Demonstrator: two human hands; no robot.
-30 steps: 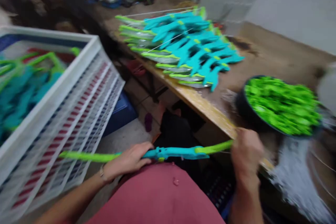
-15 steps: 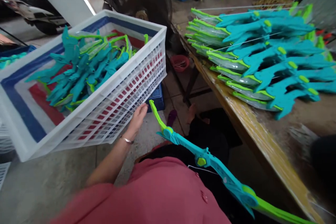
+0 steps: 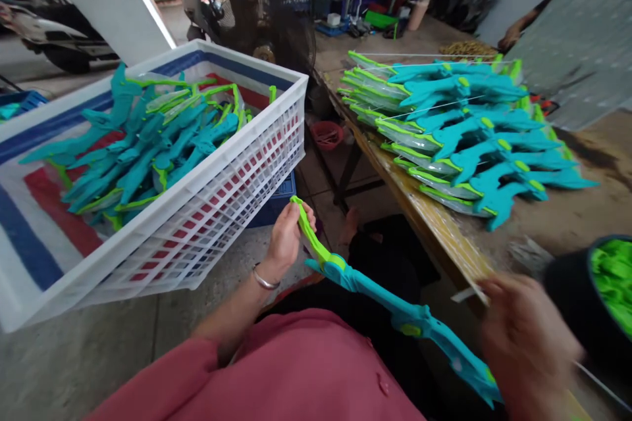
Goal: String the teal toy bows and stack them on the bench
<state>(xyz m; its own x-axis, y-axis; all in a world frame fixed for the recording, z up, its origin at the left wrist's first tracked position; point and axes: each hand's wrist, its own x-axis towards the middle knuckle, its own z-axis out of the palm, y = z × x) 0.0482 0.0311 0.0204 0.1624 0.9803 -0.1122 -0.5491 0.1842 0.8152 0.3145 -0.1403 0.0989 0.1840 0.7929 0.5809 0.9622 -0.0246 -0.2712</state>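
Note:
A teal toy bow [image 3: 370,293] with lime-green limbs slants across my lap, its lower end hidden behind my right hand. My left hand [image 3: 285,240] is closed around the bow's upper green tip. At the table edge my right hand [image 3: 528,342], smeared by motion, is closed on a thin white string [image 3: 464,294]; a length of string also trails at the lower right. Several similar bows [image 3: 474,125] lie overlapped in a row on the table [image 3: 577,223], with white strings stretched across some of them.
To the left stands a white plastic crate [image 3: 237,184] with a striped lining, holding a heap of teal and green bows [image 3: 148,138]. A dark bucket [image 3: 567,276] of green parts is at the right. A fan [image 3: 266,20] and a red basket [image 3: 326,136] are ahead. Another person's hand [image 3: 511,36] shows at the back.
My left hand has moved right from beside the crate and closed on the bow's green tip. My right hand has come into view with the string. The view has shifted, revealing the bucket.

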